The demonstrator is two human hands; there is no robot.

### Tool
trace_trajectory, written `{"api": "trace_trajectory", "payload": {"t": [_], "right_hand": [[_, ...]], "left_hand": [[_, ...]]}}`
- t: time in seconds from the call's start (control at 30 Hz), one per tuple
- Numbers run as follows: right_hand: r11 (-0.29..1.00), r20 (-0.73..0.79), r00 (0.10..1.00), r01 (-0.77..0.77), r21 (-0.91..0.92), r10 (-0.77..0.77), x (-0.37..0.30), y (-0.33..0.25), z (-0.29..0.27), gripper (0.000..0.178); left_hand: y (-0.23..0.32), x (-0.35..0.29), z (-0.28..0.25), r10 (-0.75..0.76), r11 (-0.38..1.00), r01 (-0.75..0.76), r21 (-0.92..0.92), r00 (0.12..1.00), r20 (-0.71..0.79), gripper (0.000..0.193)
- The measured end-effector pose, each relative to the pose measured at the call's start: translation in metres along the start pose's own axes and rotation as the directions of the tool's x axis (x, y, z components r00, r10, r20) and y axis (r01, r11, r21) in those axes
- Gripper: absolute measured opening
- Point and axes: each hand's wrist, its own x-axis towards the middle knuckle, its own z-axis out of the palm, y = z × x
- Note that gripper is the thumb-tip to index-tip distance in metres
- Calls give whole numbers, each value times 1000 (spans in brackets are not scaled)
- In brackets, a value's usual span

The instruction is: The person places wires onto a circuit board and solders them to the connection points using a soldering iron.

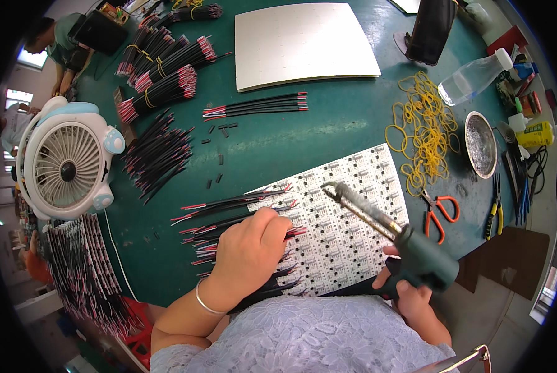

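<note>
My right hand grips the dark green handle of a soldering gun. The gun's tip points up and left, over a white panel of small circuit boards printed with rows of parts. Along the panel's left side lie several black-sleeved wires with red and white ends. Over these wires my left hand is closed, its thumb and fingers pinched at the wire ends by the panel; a black-sleeved wire appears to be between them. The fingertips are partly hidden.
At the left are a white fan and bundled wires. A white panel lies at the back. On the right are yellow rubber bands, a metal bowl, orange-handled cutters, yellow-handled pliers and a clear bottle.
</note>
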Motion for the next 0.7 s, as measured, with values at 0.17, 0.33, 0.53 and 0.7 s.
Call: {"api": "trace_trajectory", "payload": {"t": [0.17,0.33,0.53,0.7], "right_hand": [[934,158,983,-35,-355,97,-15,4,-20,70],[953,52,986,-141,-269,161,-18,0,-12,64],[842,150,988,112,-528,-38,-10,3,-14,24],[850,120,992,103,-517,-47,-9,-3,-4,19]], "left_hand": [[-8,-2,11,81,992,-82,93,997,12,14],[-12,-2,16,116,989,-113,97,993,-20,19],[-12,-2,18,133,991,-130,36,987,-86,23],[-11,-3,15,128,992,-126,27,987,-93,23]]}}
